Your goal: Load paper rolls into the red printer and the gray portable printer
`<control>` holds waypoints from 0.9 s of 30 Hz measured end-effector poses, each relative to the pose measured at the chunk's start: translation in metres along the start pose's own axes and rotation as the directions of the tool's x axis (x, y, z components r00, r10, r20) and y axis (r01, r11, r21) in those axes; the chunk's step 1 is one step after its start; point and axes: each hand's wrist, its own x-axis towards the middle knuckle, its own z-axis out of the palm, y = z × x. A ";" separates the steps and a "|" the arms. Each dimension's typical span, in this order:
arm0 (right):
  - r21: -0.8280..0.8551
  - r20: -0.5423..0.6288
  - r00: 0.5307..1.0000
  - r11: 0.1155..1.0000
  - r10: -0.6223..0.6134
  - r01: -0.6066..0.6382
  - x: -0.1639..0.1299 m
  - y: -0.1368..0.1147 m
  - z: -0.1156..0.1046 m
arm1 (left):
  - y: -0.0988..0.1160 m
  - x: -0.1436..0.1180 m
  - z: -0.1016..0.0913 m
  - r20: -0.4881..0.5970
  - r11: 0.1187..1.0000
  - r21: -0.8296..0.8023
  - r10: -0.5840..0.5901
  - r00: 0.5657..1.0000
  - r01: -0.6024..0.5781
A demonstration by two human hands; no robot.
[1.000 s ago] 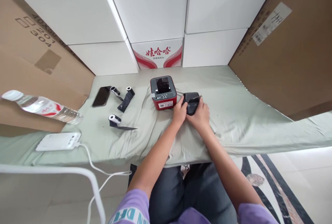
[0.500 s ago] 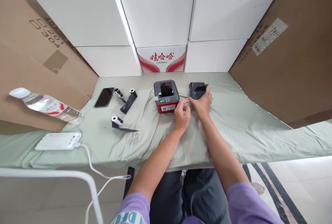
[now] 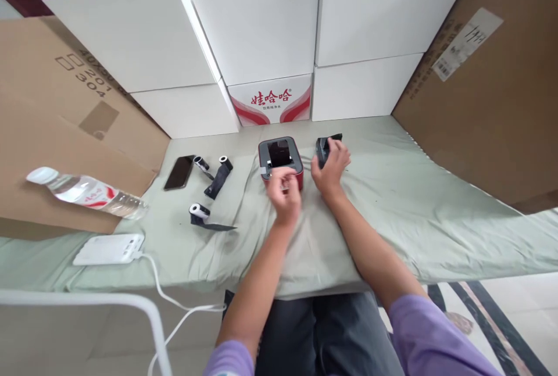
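A small red printer with a grey top [image 3: 279, 155] stands on the green cloth [image 3: 392, 219] in the middle of the table. My left hand [image 3: 283, 193] is blurred in front of it, fingers curled, covering the printer's front face; whether it touches the printer I cannot tell. To the right lies a small black device [image 3: 323, 148]. My right hand [image 3: 332, 167] rests over its near side with the fingers laid on it.
Left of the printer lie a black phone [image 3: 179, 171] and three small paper rolls with dark tails [image 3: 218, 174]. A water bottle [image 3: 87, 194] and a white power bank [image 3: 108, 249] with its cable sit far left. White boxes [image 3: 261, 33] and brown cartons [image 3: 488, 74] wall in the table.
My right hand carried the black device away from me and to the right of the printer and set it down. My left hand let go of it and moved left to the printer's front.
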 end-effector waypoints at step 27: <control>0.427 0.290 0.957 0.892 0.023 -0.151 -0.016 -0.010 0.016 | -0.095 0.055 -0.047 0.274 0.647 -0.392 -0.596 0.755 0.654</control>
